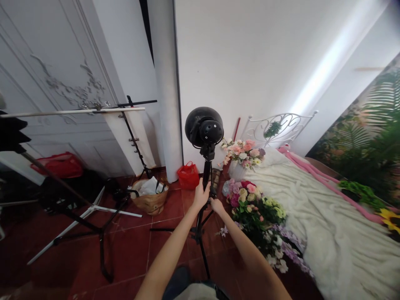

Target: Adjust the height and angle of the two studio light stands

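Left hand (201, 195) wraps the black stand (206, 171); right hand (216, 205) seemingly pinches its knob (213, 193); slackening both could drop the lamp (204, 125).

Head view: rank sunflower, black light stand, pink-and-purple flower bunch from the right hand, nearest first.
From the right hand:
1. Black light stand, in its grasp
2. Pink-and-purple flower bunch, just right
3. Sunflower, far right edge
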`<state>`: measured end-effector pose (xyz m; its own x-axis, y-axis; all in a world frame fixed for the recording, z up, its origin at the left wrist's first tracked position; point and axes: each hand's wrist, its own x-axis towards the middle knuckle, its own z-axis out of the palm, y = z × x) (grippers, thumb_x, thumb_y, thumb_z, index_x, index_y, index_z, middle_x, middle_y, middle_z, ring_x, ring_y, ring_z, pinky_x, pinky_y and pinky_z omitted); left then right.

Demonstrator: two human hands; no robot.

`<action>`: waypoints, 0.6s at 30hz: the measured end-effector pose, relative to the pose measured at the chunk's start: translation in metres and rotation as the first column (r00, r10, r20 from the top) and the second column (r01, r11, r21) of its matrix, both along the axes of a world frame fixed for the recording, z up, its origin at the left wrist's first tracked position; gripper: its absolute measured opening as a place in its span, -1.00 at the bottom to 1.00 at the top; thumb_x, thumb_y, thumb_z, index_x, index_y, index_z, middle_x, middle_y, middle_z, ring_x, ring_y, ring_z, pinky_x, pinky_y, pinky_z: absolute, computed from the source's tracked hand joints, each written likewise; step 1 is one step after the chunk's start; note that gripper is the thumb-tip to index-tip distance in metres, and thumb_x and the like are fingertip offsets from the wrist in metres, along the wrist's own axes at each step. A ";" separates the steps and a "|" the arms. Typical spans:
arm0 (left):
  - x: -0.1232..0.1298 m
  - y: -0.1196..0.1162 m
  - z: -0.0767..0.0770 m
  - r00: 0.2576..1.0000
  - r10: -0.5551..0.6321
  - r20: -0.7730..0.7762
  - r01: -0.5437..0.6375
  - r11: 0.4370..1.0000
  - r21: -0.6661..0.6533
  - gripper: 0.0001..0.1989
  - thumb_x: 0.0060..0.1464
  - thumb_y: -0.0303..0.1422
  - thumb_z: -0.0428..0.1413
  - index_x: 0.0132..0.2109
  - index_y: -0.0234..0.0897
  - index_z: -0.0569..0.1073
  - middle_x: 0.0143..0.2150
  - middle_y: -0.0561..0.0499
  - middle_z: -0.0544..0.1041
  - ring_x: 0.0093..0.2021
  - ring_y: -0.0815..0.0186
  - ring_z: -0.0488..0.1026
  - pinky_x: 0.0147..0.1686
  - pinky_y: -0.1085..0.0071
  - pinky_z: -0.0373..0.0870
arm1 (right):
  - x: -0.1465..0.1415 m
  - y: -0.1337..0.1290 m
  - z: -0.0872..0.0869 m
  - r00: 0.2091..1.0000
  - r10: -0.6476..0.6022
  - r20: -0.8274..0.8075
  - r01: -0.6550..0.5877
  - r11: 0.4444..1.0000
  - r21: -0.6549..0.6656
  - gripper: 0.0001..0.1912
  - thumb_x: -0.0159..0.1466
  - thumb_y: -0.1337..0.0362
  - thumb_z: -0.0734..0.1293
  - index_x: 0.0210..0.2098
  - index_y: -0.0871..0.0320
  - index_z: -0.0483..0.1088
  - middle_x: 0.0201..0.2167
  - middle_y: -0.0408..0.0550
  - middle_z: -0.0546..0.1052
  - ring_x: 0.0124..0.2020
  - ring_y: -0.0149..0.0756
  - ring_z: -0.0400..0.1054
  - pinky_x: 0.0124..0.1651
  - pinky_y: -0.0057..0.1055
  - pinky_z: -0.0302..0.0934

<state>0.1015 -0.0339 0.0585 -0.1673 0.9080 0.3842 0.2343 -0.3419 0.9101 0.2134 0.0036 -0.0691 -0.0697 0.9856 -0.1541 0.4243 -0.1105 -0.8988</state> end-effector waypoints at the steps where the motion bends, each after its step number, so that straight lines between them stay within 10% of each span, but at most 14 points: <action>1: 0.000 0.001 -0.001 1.000 0.007 0.008 -0.007 1.000 -0.008 -0.71 0.15 -0.14 -0.04 -0.12 -0.27 0.31 -0.40 0.02 0.42 -0.43 0.38 0.39 -0.39 0.48 0.32 | 0.000 -0.004 -0.002 1.000 -0.008 0.022 0.008 1.000 0.018 -0.49 0.28 0.06 0.12 -0.75 0.12 0.14 -0.80 -0.12 0.20 -0.64 -0.34 0.20 -0.49 -0.45 0.06; 8: -0.004 0.005 -0.005 1.000 -0.001 0.004 0.002 1.000 -0.024 -0.67 0.15 -0.12 -0.03 -0.08 -0.27 0.29 -0.32 -0.05 0.46 -0.38 0.35 0.43 -0.34 0.43 0.37 | 0.001 -0.022 -0.020 0.979 -0.035 0.200 -0.039 0.934 0.354 -0.36 0.31 -0.08 -0.11 -0.46 0.16 0.39 -0.52 0.06 0.48 -0.49 -0.23 0.36 -0.36 -0.42 0.16; 18: -0.008 0.004 -0.005 0.999 -0.023 -0.026 0.022 0.999 -0.030 -0.67 0.16 -0.11 -0.05 -0.09 -0.27 0.28 -0.31 -0.06 0.47 -0.38 0.35 0.43 -0.34 0.44 0.36 | 0.009 -0.014 0.004 0.992 0.059 -0.108 -0.054 0.997 0.051 -0.61 0.22 -0.07 0.18 -0.38 0.13 0.35 -0.76 -0.19 0.36 -0.74 -0.34 0.23 -0.63 -0.49 0.08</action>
<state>0.0935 -0.0298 0.0536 -0.1374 0.9223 0.3611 0.2506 -0.3204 0.9136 0.2229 -0.0104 -0.0647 -0.1395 0.9856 -0.0953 0.3279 -0.0448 -0.9436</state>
